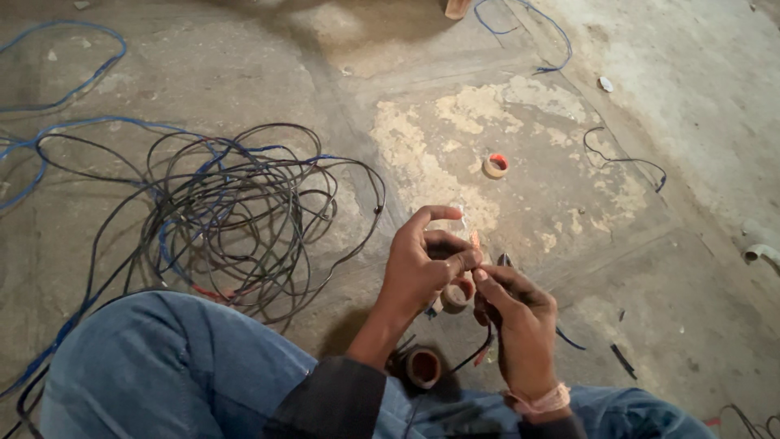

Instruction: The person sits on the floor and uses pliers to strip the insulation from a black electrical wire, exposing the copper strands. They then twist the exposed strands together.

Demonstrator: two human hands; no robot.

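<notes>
Blue denim-clad legs (pixel 171 366) fill the lower frame. Above them, at centre, the left hand (pixel 422 264) and right hand (pixel 516 313) meet, both pinching a thin black wire with an orange tip (pixel 475 244); a brown tape roll (pixel 457 294) sits beneath. Another dark tape roll (pixel 423 366) lies lower. A tangled coil of black and blue cable (pixel 236 211) occupies the left concrete floor (pixel 691 122).

Rough matt concrete floor (pixel 650 97), glossy plastic-sheathed black cable (pixel 244 211)
</notes>
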